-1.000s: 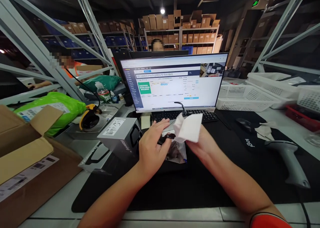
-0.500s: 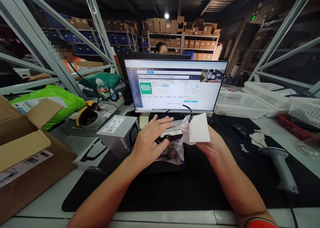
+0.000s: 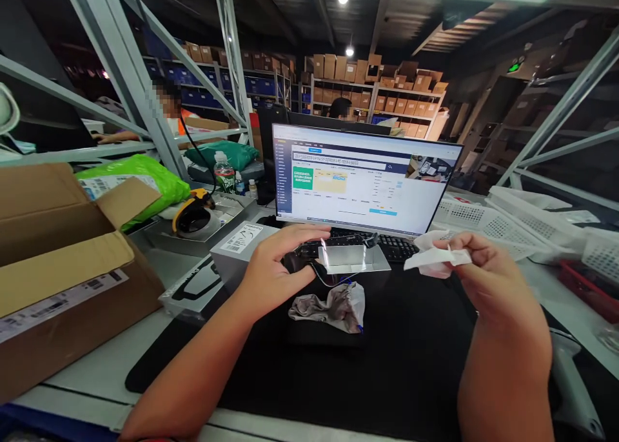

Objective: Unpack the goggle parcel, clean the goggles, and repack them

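Left hand grip narrow, pinching glasses by one temple, just above keyboard, in front of monitor. Right hand grip pinches white cloth, apart from glasses. Grey pouch lies crumpled on tabletop mat

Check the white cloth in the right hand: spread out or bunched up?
Bunched up: the white cloth sits creased and folded over, pinched by the right hand.

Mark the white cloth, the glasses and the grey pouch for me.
white cloth [image 3: 435,260], head view, middle of the crumpled sheet.
glasses [image 3: 347,257], head view, on the clear lens.
grey pouch [image 3: 329,308], head view, centre of the rumpled fabric.
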`<state>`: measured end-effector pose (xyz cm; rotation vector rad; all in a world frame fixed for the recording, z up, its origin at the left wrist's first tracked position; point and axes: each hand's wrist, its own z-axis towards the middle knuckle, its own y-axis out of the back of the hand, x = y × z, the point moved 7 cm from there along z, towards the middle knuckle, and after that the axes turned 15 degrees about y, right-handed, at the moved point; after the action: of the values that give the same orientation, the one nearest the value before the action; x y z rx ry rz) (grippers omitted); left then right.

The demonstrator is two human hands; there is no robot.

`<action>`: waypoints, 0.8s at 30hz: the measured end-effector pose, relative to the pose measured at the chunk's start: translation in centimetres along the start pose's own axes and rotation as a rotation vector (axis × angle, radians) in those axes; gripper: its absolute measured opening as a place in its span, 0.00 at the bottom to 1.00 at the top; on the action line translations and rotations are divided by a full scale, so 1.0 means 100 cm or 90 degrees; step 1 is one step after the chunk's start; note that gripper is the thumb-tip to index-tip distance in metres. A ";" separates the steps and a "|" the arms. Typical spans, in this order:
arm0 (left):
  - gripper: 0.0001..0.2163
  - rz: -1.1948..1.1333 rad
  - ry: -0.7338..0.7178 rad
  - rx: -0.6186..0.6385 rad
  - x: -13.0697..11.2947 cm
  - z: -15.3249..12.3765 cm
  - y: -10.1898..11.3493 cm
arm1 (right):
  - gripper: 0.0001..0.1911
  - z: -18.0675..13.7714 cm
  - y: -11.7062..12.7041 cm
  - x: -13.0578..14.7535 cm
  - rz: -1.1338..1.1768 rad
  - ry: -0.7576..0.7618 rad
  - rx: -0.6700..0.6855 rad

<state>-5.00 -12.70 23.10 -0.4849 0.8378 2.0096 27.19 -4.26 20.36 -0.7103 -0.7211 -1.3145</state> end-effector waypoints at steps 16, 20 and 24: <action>0.19 0.014 0.050 0.006 0.007 -0.009 -0.025 | 0.24 -0.082 -0.135 0.061 -0.461 0.615 0.169; 0.20 0.015 0.005 0.018 0.005 -0.015 -0.035 | 0.22 -0.100 -0.169 0.044 -0.568 0.723 0.216; 0.22 0.006 -0.007 0.018 0.006 -0.019 -0.039 | 0.20 -0.093 -0.157 0.043 -0.579 0.780 0.180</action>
<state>-1.97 -12.21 19.99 -0.4549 0.8622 2.0044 12.74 -16.14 19.10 0.7772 -0.1469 -2.0382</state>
